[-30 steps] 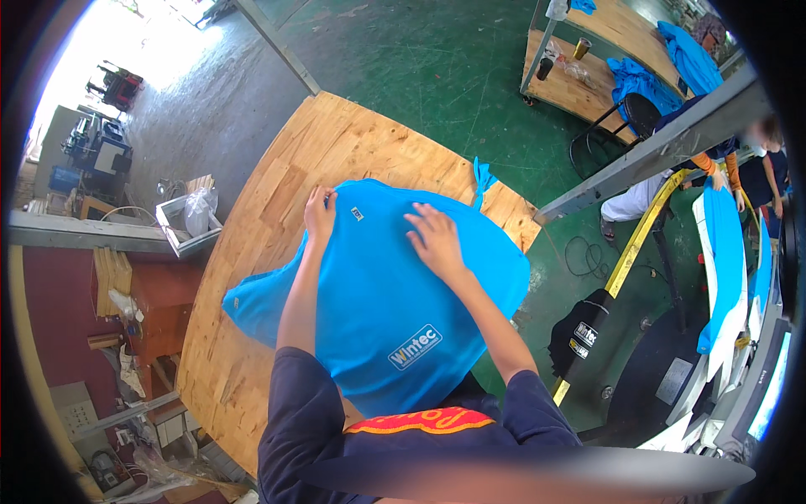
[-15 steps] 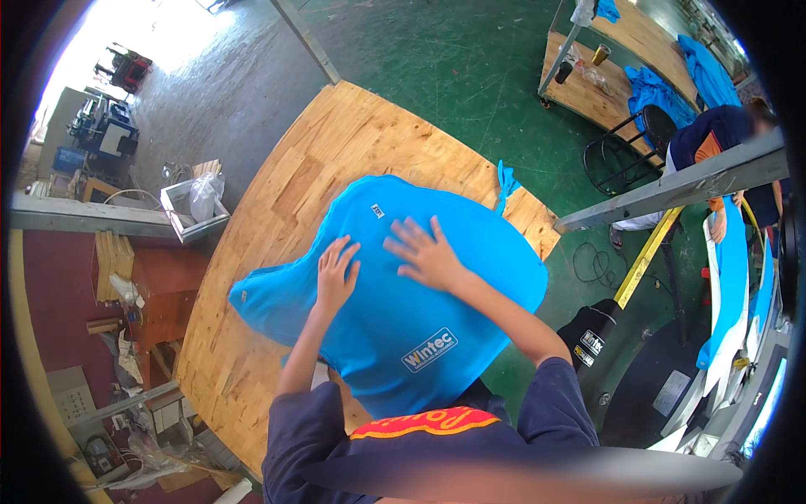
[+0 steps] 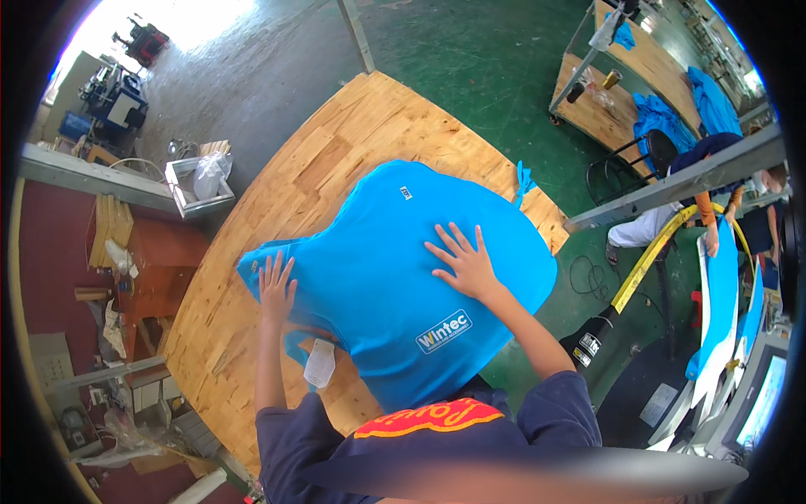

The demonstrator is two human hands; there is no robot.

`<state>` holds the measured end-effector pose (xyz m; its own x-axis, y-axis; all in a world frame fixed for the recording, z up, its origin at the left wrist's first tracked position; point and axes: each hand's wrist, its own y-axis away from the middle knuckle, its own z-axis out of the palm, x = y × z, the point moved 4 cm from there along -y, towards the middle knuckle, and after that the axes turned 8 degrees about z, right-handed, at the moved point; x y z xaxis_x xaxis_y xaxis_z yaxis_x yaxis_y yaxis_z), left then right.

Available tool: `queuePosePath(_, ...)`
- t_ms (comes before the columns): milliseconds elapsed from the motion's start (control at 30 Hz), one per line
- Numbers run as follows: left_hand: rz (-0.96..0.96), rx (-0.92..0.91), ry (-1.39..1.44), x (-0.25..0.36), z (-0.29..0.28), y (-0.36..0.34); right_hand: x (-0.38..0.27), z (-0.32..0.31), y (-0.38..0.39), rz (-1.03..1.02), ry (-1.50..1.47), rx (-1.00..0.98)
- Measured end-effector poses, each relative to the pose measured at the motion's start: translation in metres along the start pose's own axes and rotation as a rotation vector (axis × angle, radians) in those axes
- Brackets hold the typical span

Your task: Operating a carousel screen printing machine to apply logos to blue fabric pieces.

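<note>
A large bright blue fabric cover [image 3: 386, 244], with a printed label on its near side, lies spread over a wooden tabletop [image 3: 306, 160]. My left hand [image 3: 275, 290] rests flat on the narrow left part of the cover, fingers spread. On the broad right part lies my right hand [image 3: 463, 265], palm down with its fingers apart. Below the left part, a white tag [image 3: 320, 363] on a blue strip shows on the wood. A small blue tie [image 3: 524, 182] sticks out at the cover's far right edge.
A grey metal beam [image 3: 672, 185] crosses at right, with a yellow-and-black curved pole [image 3: 642, 273] below it. Another person [image 3: 714, 181] handles blue-and-white pieces there. At back right stands a wooden cart [image 3: 600, 101] with blue fabric; a white frame tray [image 3: 199, 189] sits at left.
My left hand has moved left and down onto the narrow part of the cover. My right hand has shifted right. The white tag and blue strip have come into fuller view.
</note>
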<state>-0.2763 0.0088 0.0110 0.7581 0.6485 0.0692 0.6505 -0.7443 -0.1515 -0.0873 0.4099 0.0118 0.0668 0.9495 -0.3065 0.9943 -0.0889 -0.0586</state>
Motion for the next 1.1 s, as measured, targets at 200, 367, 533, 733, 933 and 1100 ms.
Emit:
queuePosePath(200, -0.451, -0.037, 0.002, -0.097, 0.021, 0.048, 0.132, -0.021, 0.018, 0.545, 0.295, 0.174)
queuePosePath(367, -0.376, 0.207, -0.162, -0.050, 0.007, 0.027, 0.075, -0.029, 0.080, 0.491, -0.031, 0.327)
queuePosePath(533, 0.355, -0.079, 0.261, 0.196, -0.019, 0.003, 0.091, 0.004, 0.170, 0.841, 0.111, 0.251)
queuePosePath(733, 0.903, -0.319, 0.349, 0.344, 0.015, 0.105, 0.076, 0.037, 0.205, 1.043, -0.362, 0.635)
queuePosePath(933, 1.211, -0.326, -0.262, 0.381, 0.048, 0.201, 0.000, 0.103, 0.253, 0.884, -0.549, 0.623)
queuePosePath(1100, 1.376, -0.597, -0.064, 0.378, 0.097, 0.260, -0.017, 0.168, 0.312, 1.398, -0.861, 0.699)
